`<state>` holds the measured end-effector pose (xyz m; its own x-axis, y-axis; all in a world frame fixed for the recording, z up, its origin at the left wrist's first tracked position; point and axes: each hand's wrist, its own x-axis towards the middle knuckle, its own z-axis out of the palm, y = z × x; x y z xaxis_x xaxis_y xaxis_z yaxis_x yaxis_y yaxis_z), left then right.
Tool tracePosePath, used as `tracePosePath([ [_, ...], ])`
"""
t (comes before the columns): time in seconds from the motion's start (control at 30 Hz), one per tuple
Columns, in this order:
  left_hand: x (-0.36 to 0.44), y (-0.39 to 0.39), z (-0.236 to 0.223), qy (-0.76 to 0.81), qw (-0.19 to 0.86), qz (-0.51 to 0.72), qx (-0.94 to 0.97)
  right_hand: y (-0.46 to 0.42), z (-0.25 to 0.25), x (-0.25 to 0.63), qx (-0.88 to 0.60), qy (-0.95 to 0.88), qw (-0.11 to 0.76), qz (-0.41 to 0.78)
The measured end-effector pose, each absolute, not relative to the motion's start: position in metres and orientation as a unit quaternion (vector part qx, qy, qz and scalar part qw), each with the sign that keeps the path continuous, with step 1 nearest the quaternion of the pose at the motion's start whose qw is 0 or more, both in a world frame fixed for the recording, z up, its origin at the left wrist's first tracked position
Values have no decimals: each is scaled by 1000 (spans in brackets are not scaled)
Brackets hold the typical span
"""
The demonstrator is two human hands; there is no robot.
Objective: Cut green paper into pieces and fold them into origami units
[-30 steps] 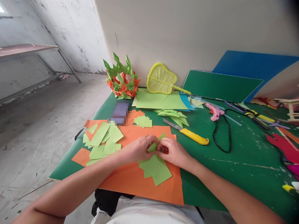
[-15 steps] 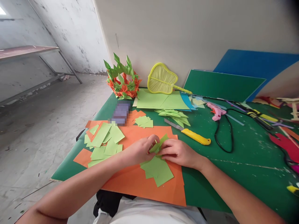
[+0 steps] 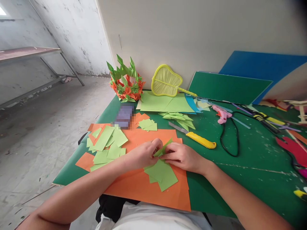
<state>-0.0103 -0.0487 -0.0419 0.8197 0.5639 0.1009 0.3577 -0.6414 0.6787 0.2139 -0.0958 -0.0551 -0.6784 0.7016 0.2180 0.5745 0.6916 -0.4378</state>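
My left hand (image 3: 142,155) and my right hand (image 3: 181,157) meet over a large orange sheet (image 3: 144,188) on the green table (image 3: 240,159). Both pinch one small light-green paper piece (image 3: 163,148), folded and tilted up between the fingertips. Just under the hands lies a small stack of light-green paper squares (image 3: 161,174). More light-green squares (image 3: 106,143) are scattered to the left on orange paper.
A yellow utility knife (image 3: 196,139) lies beyond my right hand. Folded green pieces (image 3: 179,118), green sheets (image 3: 163,103), an orange-green paper wreath (image 3: 126,81), a yellow hand fan (image 3: 166,81), a pink glue gun (image 3: 222,115) with black cord and coloured boards stand further back.
The green piece has been folded narrower and now stands more on edge between my fingers. Both hands stay almost in place.
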Motion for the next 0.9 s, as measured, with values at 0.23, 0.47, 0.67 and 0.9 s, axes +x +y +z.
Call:
tracePosePath([
  [0.23,-12,-50,-43,267,346,145,888,-96,-51,212,-348,-903,189,168],
  [0.47,-17,-42,-31,281,385,103,873,-97,-48,212,-357,-902,183,157],
  [0.67,-17,-35,-25,268,328,107,900,-96,-53,213,-354,-903,192,151],
  [0.9,-20,-27,-19,30,147,120,981,-97,-53,212,-349,-904,202,143],
])
